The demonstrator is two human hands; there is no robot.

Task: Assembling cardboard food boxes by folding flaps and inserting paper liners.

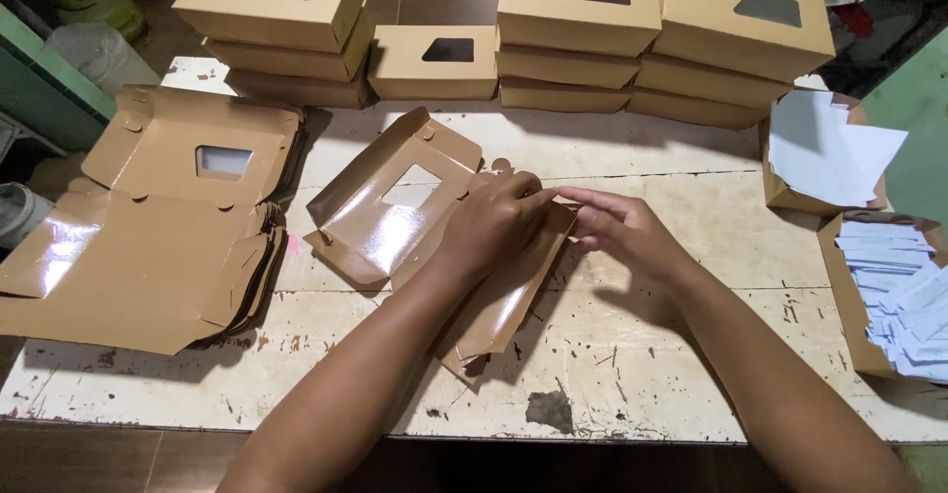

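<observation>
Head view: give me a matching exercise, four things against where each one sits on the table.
Things:
1. stack of flat box blanks
2. half-folded box
3. finished window boxes
4. open boxes of white paper slips

Places:
A. right edge
B. far edge, stacked
C. left side
D. centre, under both hands

Pairs: 1-C, 2-D, 3-B, 4-A
</observation>
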